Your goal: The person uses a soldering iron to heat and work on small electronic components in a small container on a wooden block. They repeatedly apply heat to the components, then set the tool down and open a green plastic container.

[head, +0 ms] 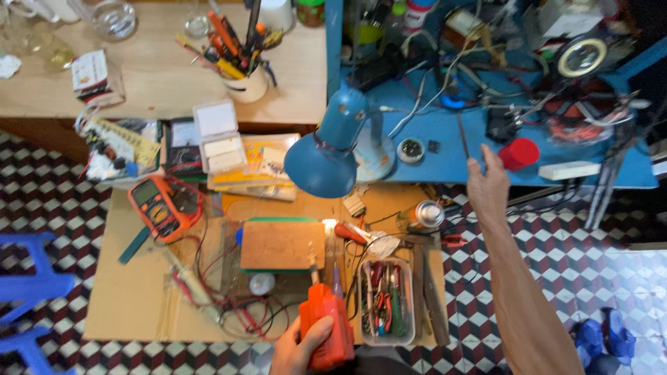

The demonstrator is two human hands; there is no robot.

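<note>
**Left hand grips an orange tool, right hand reaches onto the blue worktop**

Your left hand [300, 347] is at the near edge of the scene, fingers wrapped tight around the body of an orange power tool [326, 325], whose tip points away from you toward a brown board [281, 244] lying on a green mat [281, 267]. Your right hand [488, 186] is stretched far out to the right, fingers loosely spread and held straight, fingertips at the near part of the blue worktop [445, 149]; a thin dark rod [463, 135] stands just beyond the fingertips, but you cannot tell whether the hand pinches it or only touches it.

A red cap [519, 153] sits just right of that hand, and a white block [568, 170] lies further right. A blue desk lamp [332, 149] hangs over the gap between the blue worktop and the cardboard sheet [132, 292] on the floor. On the cardboard, an orange multimeter [163, 203] lies to the left with red and black leads trailing near it. A clear plastic tub [386, 301] of small tools sits just right of the orange tool, and a metal spray can [422, 216] lies beyond it. On the far wooden worktop [160, 76] stands a cup of pens and screwdrivers [243, 66].
</note>
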